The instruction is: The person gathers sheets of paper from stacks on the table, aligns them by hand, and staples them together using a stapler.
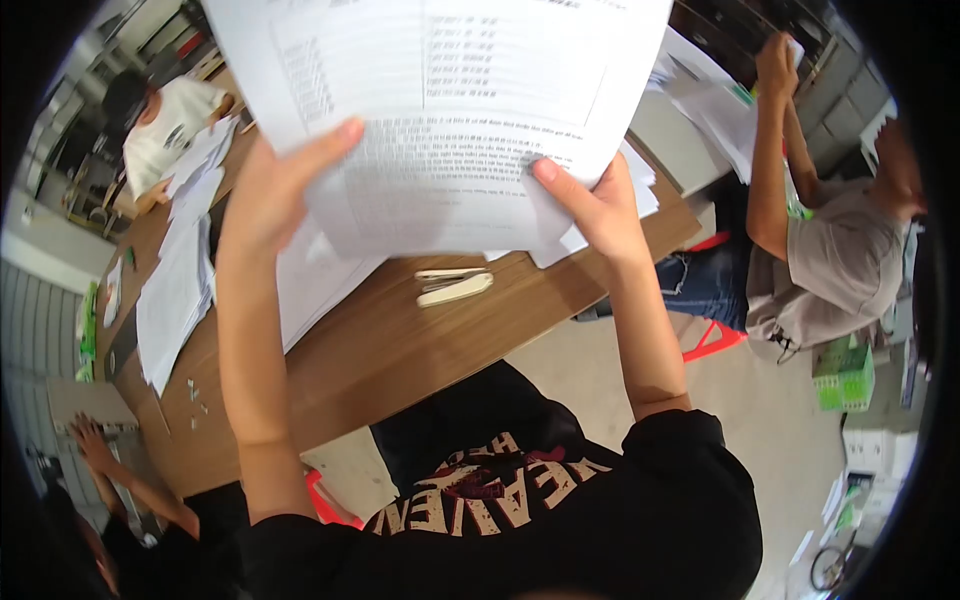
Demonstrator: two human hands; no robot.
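A printed sheaf of paper (440, 130) is held up in front of me above the table, its top cut off by the view. My left hand (270, 195) grips its left edge, thumb on the printed face and fingers hidden behind. On the right edge my right hand (600, 205) has the same kind of hold. How many sheets there are I cannot tell. Below the paper a white stapler (455, 286) lies on the wooden table (400, 345), touched by neither hand. More white sheets (320, 280) lie on the table beside my left forearm.
Long stacks of paper (175, 290) run along the table's left side. Small bits (193, 400) lie near a carton (92, 405) where a person's hands rest. Another person (165, 125) sits far left; one at right (840, 240) lifts papers. A green box (843, 378) stands at right.
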